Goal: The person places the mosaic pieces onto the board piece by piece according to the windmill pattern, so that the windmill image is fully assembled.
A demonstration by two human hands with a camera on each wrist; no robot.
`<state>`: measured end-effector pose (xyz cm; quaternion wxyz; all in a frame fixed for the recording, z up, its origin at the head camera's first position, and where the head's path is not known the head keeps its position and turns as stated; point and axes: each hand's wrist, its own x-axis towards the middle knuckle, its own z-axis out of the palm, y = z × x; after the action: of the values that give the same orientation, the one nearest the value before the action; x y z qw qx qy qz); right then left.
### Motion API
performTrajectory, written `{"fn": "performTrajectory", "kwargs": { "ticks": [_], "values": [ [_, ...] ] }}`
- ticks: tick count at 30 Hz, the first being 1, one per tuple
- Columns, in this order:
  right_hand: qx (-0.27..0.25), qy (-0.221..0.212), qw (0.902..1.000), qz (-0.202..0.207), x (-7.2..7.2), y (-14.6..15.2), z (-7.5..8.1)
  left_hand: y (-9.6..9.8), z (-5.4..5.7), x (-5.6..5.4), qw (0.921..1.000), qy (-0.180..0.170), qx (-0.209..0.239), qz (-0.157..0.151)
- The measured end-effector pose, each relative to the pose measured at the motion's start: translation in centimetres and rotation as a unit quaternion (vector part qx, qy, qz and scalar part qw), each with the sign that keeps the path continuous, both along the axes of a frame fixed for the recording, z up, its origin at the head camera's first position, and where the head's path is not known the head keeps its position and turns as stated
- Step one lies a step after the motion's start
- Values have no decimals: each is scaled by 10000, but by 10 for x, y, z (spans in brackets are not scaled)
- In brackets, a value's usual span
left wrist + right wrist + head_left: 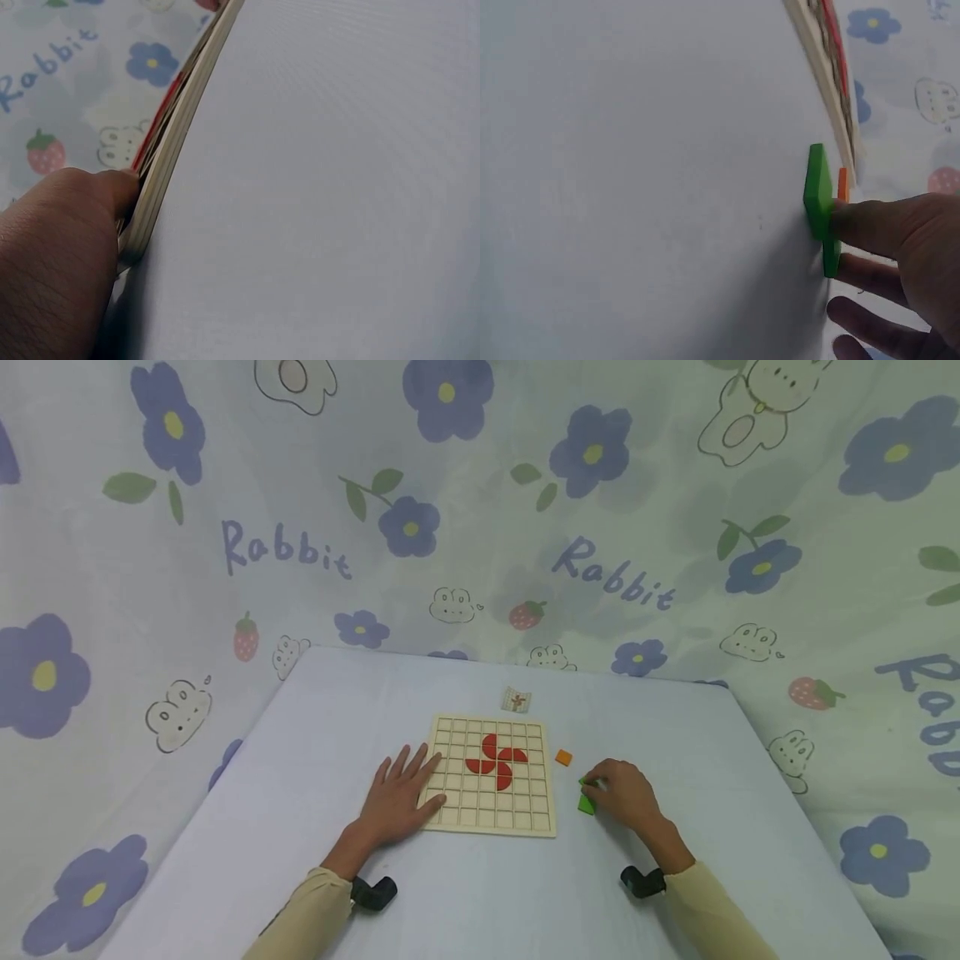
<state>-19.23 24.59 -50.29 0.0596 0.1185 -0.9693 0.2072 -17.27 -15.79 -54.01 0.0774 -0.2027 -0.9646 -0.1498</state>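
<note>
A square wooden grid board (480,821) lies on the table with several red curved pieces (504,777) set in a pinwheel near its middle. My left hand (396,802) rests flat with spread fingers along the board's left edge, its thumb over the lower left corner. To the right of the board, my right hand (626,793) has its thumb and index finger at two green tiles. In the right wrist view the thumb presses a near green tile (817,187), and the index fingertip meets a second green tile (830,261) behind it. The other fingers hang loosely bent.
An orange tile (563,757) lies between the board and my right hand. Behind the board is a small card (516,699) with a red pinwheel picture. A white cloth covers the table (337,702); a printed curtain (480,527) hangs behind it.
</note>
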Motion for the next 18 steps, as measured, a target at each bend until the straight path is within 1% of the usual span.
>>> {"fn": "performTrajectory", "kwargs": {
  "ticks": [4, 8, 10, 14, 16, 18],
  "values": [
    [370, 359, 9984, 224, -9, -4, -2, 0, 1, 0, 10000, -14, 68, 3],
    [653, 840, 9930, 505, -16, -8, 0, -1, 1, -2, 10000, -17, -15, -3],
    [596, 990, 9915, 601, -18, -14, 3, -1, 0, -2, 10000, -2, -40, -38],
    [327, 1093, 9892, 923, -19, -35, 5, -1, 0, -3, 9999, -47, -96, -49],
    [174, 1141, 9864, 1172, -20, -50, 5, -2, 0, -2, 9999, -62, -99, -32],
    [60, 1239, 9811, 1483, -22, -66, 5, -2, 1, -2, 9999, -63, -108, -6]
  ]
}}
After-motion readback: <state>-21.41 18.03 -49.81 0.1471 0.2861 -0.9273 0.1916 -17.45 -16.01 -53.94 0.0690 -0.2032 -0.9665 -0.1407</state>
